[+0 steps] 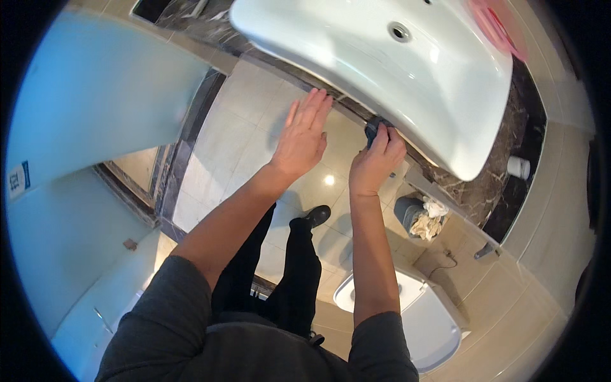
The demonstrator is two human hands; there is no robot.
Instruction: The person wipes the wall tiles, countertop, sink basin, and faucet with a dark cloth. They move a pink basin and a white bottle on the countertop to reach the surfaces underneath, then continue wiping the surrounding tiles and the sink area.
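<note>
My left hand point(301, 137) reaches to the front edge of the dark marble counter point(472, 192), fingers stretched out and nothing in its palm that I can see. A little to its right, my right hand point(378, 159) grips a dark, bunched cloth point(374, 129) against that same edge. Part of the cloth is hidden under the fingers. Just beyond both hands lies the wide white washbasin point(356, 54), its drain hole uncovered.
A pink plastic basin point(499, 28) rests at the washbasin's far right. On the counter's right stands a small white container point(519, 167). Below are a bin point(405, 212) with crumpled paper and a white toilet point(429, 331). Frosted glass panels point(102, 95) line the left.
</note>
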